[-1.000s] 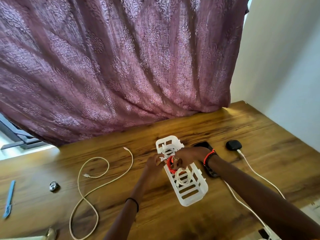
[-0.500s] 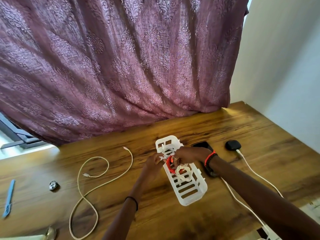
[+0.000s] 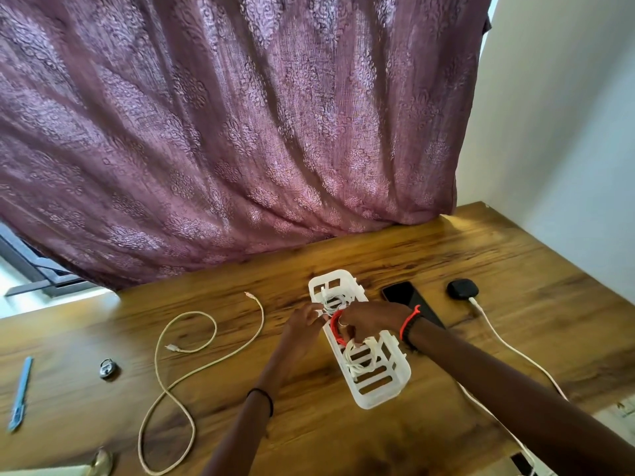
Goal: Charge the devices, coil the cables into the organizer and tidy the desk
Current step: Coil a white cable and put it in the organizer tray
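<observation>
A white slotted organizer (image 3: 381, 389) lies on the wooden desk (image 3: 343, 438). Inside it are a white coiled cable at the far end (image 3: 331, 300), a red coiled cable (image 3: 336, 333) in the middle and another white coil (image 3: 357, 360) nearer me. My right hand (image 3: 369, 319) reaches into the organizer with its fingers closed on the red coil. Touching the organizer's left rim is my left hand (image 3: 304, 324), fingers pinched at the white cable. A loose beige cable (image 3: 192, 369) snakes over the desk to the left. A black phone (image 3: 407, 297) and a black earbud case (image 3: 462, 289) lie right of the organizer, each with a white charging cable (image 3: 508, 348).
A purple curtain (image 3: 240, 132) hangs behind the desk. A blue pen (image 3: 20, 393) and a small metal padlock (image 3: 108, 368) lie at the far left. A light wall (image 3: 567, 132) stands to the right. The desk's right edge drops off near the charging cables.
My right hand has pushed a little deeper into the organizer over the red coil. The near white coil has shifted slightly. My left hand stays at the rim.
</observation>
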